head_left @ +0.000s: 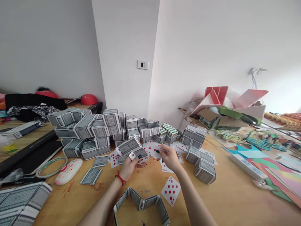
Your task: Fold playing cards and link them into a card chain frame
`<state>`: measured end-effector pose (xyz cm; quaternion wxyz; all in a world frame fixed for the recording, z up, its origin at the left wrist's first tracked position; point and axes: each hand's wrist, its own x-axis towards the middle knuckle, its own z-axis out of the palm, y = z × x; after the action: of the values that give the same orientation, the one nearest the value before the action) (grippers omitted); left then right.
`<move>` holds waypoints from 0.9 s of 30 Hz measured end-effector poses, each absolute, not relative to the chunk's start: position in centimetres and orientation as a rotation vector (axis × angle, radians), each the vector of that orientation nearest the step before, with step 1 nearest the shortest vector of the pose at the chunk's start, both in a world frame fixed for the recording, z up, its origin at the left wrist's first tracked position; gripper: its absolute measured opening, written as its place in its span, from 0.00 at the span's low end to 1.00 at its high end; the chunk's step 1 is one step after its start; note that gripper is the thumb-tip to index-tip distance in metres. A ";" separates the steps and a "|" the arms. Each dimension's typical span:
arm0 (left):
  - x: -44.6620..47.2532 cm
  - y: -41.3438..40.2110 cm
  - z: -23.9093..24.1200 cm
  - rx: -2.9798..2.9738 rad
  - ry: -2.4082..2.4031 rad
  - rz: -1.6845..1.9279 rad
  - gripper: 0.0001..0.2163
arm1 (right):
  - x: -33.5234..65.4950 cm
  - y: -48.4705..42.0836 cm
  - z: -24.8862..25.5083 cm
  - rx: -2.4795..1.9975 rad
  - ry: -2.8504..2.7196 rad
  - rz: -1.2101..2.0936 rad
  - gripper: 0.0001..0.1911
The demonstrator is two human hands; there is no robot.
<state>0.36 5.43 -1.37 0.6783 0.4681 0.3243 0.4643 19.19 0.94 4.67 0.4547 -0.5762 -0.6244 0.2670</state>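
My left hand, with a red cord on its wrist, is closed on folded playing cards with grey patterned backs. A small diamond corner shows by its thumb. My right hand pinches the edge of a playing card, face up, over other scattered cards. Close to my body stands a heart-shaped ring of folded cards, open at the top. Right of it lies an eight of diamonds. Two face-down cards, one of them a grey-backed card, lie left of my left hand.
Stacked folded-card blocks line the back of the table, with green-and-white card boxes beside them. More blocks stand at right. A white case lies left, a power strip and coloured paper right.
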 end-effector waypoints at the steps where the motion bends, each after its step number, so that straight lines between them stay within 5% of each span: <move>1: 0.3 5.5 -1.4 1.059 0.731 1.044 0.16 | 19.1 0.8 4.7 -1.439 -1.569 0.646 0.08; 27: 0.7 5.7 -1.9 1.051 0.759 0.999 0.17 | 19.6 0.5 4.7 -1.796 -2.046 0.353 0.10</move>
<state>0.68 5.65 -1.92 0.6835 0.4686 0.3386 0.4456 19.56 0.54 4.74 0.1968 -0.6413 -0.7308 0.1262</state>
